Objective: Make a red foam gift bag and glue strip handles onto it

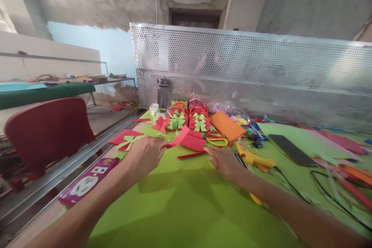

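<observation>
Both hands out over the green sheet (180, 201), mid paper craft.

From the left: red chair (46, 131), purple power strip (87, 182), then left hand (145, 153) pinching the corner of a folded red paper (188, 139), lying flat on the sheet just ahead. Right hand (223, 161) spread, palm down, fingertips touching that paper's near edge. Behind: a stack of finished-looking red and green bows (188, 118), so plenty done already; this piece not yet shaped. Further right: orange card (226, 126), yellow glue gun (252, 159), black phone (290, 149).
</observation>
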{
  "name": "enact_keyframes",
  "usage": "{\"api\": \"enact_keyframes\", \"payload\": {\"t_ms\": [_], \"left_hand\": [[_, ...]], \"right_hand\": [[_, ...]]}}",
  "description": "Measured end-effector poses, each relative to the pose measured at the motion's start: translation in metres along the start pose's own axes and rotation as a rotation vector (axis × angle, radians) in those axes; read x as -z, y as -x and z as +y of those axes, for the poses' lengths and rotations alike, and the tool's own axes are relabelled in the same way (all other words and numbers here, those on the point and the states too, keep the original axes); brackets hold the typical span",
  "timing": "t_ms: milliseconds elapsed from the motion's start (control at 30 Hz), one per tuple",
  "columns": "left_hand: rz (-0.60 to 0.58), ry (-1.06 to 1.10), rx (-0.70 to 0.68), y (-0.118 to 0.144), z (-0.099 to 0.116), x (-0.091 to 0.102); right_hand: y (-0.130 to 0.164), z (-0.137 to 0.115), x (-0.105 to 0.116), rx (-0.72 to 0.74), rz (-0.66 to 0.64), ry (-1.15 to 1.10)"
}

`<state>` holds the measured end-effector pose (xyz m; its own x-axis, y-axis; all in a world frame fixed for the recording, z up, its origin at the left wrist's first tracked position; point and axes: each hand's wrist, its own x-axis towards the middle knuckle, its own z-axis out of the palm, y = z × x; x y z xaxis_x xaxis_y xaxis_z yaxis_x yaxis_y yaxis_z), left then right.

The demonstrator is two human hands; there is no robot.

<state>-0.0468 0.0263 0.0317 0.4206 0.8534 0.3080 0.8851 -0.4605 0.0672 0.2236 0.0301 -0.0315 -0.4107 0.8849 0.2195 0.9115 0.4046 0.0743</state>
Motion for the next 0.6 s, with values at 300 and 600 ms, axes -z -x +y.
{"api": "enact_keyframes", "payload": {"t_ms": [300, 600], "left_hand": [[-0.075, 0.107, -0.322, 0.012, 0.029, -0.035], [-0.024, 0.106, -0.328, 0.014, 0.032, -0.038]], "right_hand": [[0.010, -0.033, 0.031, 0.266, 0.346, -0.059], [0.010, -0.032, 0.027, 0.218, 0.399, -0.226]]}}
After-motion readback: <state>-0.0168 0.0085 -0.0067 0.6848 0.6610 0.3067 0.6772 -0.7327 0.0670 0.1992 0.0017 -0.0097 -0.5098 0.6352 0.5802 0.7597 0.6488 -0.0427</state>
